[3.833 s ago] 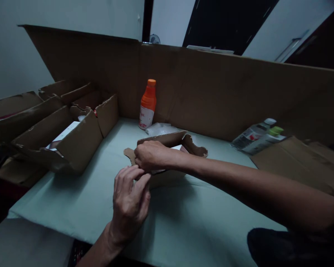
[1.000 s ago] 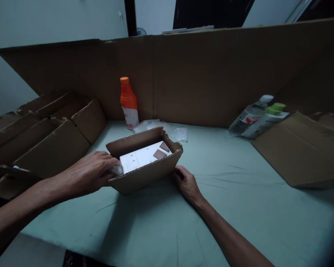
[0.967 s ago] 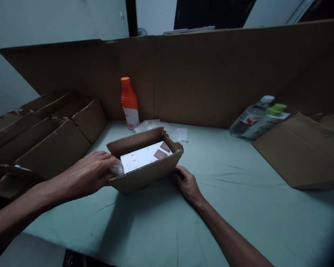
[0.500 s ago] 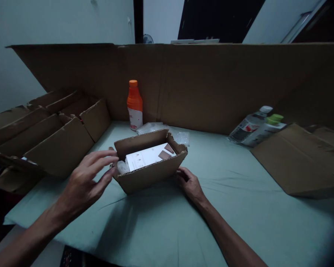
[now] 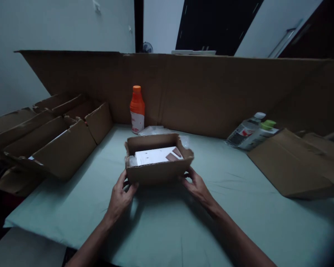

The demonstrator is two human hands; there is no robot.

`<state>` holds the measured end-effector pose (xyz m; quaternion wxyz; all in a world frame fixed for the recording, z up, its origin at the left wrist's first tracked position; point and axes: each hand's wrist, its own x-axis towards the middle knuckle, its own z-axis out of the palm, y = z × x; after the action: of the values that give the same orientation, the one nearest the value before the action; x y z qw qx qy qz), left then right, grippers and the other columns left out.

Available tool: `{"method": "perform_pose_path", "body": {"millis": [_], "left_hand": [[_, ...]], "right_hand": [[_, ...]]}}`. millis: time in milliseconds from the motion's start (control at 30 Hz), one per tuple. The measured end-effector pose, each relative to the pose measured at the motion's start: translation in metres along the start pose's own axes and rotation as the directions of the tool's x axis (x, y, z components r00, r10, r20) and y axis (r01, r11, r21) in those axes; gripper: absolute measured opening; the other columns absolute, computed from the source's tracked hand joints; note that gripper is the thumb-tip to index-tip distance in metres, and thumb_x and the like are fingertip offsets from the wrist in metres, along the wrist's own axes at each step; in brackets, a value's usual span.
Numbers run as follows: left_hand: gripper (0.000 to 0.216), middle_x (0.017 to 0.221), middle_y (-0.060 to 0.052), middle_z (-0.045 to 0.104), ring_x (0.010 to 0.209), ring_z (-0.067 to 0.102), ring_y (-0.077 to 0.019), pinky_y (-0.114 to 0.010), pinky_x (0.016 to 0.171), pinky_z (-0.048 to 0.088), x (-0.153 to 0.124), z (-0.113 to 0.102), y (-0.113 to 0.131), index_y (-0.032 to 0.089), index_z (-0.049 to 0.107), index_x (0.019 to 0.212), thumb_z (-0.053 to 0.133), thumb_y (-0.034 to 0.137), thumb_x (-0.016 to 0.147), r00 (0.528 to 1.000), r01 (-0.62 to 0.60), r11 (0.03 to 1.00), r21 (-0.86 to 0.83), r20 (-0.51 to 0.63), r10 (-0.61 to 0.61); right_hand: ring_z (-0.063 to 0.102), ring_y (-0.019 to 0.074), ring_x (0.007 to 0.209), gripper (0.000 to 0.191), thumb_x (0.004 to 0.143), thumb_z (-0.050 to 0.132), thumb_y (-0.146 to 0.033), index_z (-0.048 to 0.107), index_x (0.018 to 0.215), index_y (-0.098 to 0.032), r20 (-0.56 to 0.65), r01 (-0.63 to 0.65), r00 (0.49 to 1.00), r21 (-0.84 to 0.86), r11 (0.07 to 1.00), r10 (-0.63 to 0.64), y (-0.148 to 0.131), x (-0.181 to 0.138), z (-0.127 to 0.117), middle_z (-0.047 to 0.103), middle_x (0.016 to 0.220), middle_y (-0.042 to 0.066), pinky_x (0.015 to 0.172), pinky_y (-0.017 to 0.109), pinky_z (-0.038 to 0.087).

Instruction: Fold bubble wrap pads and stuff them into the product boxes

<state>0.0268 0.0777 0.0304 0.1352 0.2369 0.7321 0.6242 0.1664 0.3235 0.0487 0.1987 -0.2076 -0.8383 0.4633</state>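
A small open cardboard box (image 5: 158, 175) is between my two hands over the green cloth. Inside it lies a white printed carton (image 5: 153, 155) with brown squares at its right end, and some clear plastic wrap (image 5: 133, 161) fills the left end. My left hand (image 5: 122, 194) grips the box's lower left corner, thumb on the front. At the lower right corner my right hand (image 5: 196, 187) grips it too, with its fingertips partly hidden behind the box.
An orange bottle (image 5: 137, 109) stands behind, near clear plastic packaging (image 5: 154, 130). Divided cardboard boxes (image 5: 66, 148) line the left. A clear bottle (image 5: 246, 129) and a green-capped bottle (image 5: 260, 135) lean beside a cardboard box (image 5: 292, 167) at right. A cardboard wall (image 5: 200, 92) closes the back.
My left hand has gone from hovering beside the box's left end to gripping its lower left corner. The box has turned squarer to me, and my right hand has kept its hold.
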Motion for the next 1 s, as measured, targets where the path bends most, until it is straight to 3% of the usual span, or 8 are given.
{"method": "perform_pose_path", "body": {"millis": [133, 267, 367, 433, 567, 733, 867, 1000], "left_hand": [[0.052, 0.132, -0.015, 0.066, 0.12, 0.064, -0.0284, -0.04, 0.099, 0.054, -0.006, 0.008, 0.008, 0.018, 0.06, 0.13, 0.065, 0.045, 0.086, 0.995, -0.079, 0.996, -0.034, 0.056, 0.081], [0.056, 0.118, -0.014, 0.074, 0.115, 0.067, -0.029, -0.037, 0.094, 0.056, -0.037, -0.022, 0.0, 0.017, 0.066, 0.124, 0.066, 0.055, 0.082, 0.995, -0.022, 0.999, 0.029, -0.092, 0.024], [0.058, 0.1, -0.012, 0.078, 0.095, 0.073, -0.0266, -0.033, 0.081, 0.059, -0.041, -0.055, 0.006, 0.014, 0.072, 0.108, 0.07, 0.061, 0.075, 0.95, 0.077, 0.99, 0.117, -0.31, -0.037], [0.055, 0.096, -0.01, 0.078, 0.089, 0.073, -0.0243, -0.031, 0.078, 0.058, -0.034, -0.062, 0.016, 0.015, 0.072, 0.105, 0.071, 0.061, 0.074, 0.93, 0.056, 0.989, 0.136, -0.369, -0.002], [0.052, 0.107, -0.01, 0.076, 0.097, 0.071, -0.0231, -0.032, 0.086, 0.057, -0.023, -0.041, 0.02, 0.015, 0.068, 0.118, 0.065, 0.053, 0.083, 0.955, -0.073, 0.994, 0.086, -0.281, 0.095], [0.049, 0.128, -0.014, 0.069, 0.113, 0.067, -0.0254, -0.036, 0.091, 0.057, -0.036, -0.018, -0.007, 0.016, 0.062, 0.13, 0.058, 0.045, 0.091, 0.973, -0.047, 0.997, 0.066, -0.222, 0.061], [0.052, 0.132, -0.014, 0.066, 0.118, 0.065, -0.0265, -0.036, 0.087, 0.059, -0.045, -0.029, -0.029, 0.019, 0.055, 0.139, 0.058, 0.039, 0.091, 0.959, -0.024, 0.996, 0.089, -0.279, 0.048], [0.066, 0.15, -0.014, 0.052, 0.133, 0.056, -0.0275, -0.037, 0.097, 0.056, -0.024, -0.045, -0.041, 0.023, 0.038, 0.152, 0.058, 0.029, 0.089, 0.945, -0.079, 0.98, 0.182, -0.3, 0.131]], "right_hand": [[0.066, 0.0276, 0.086, 0.037, 0.086, 0.061, -0.045, 0.066, 0.113, -0.02, -0.191, -0.087, 0.979, -0.05, 0.995, 0.076, -0.008, -0.046, -0.015, 0.072, 0.097, 0.008, 0.07, 0.035, 0.054], [0.067, 0.0261, 0.093, 0.031, 0.091, 0.06, -0.044, 0.067, 0.112, -0.021, -0.163, 0.006, 0.987, 0.009, 1.0, -0.004, -0.034, -0.061, 0.005, 0.072, 0.104, 0.008, 0.08, 0.034, 0.056], [0.065, 0.0251, 0.099, 0.031, 0.094, 0.058, -0.04, 0.066, 0.117, -0.021, -0.095, 0.188, 0.979, 0.073, 0.979, -0.181, -0.059, -0.032, 0.034, 0.07, 0.106, 0.008, 0.085, 0.035, 0.055], [0.064, 0.0242, 0.098, 0.03, 0.094, 0.057, -0.04, 0.065, 0.115, -0.02, -0.093, 0.249, 0.966, 0.103, 0.963, -0.24, -0.067, -0.01, 0.044, 0.07, 0.103, 0.007, 0.084, 0.034, 0.055], [0.064, 0.0221, 0.089, 0.036, 0.092, 0.059, -0.043, 0.062, 0.119, -0.019, -0.111, 0.164, 0.982, 0.093, 0.982, -0.153, -0.054, 0.004, 0.036, 0.069, 0.103, 0.007, 0.074, 0.031, 0.054], [0.063, 0.0229, 0.087, 0.041, 0.091, 0.058, -0.045, 0.061, 0.123, -0.018, -0.08, 0.076, 0.994, 0.02, 0.997, -0.074, -0.018, -0.001, 0.026, 0.07, 0.103, 0.008, 0.077, 0.034, 0.054], [0.064, 0.0233, 0.093, 0.043, 0.092, 0.054, -0.039, 0.056, 0.129, -0.018, 0.004, 0.158, 0.987, 0.057, 0.986, -0.158, -0.011, 0.034, 0.056, 0.069, 0.115, 0.009, 0.085, 0.037, 0.054], [0.062, 0.0263, 0.114, 0.05, 0.094, 0.046, -0.033, 0.046, 0.142, -0.018, 0.009, 0.3, 0.954, 0.066, 0.952, -0.301, -0.015, 0.099, 0.106, 0.063, 0.131, 0.012, 0.099, 0.043, 0.05]]}}
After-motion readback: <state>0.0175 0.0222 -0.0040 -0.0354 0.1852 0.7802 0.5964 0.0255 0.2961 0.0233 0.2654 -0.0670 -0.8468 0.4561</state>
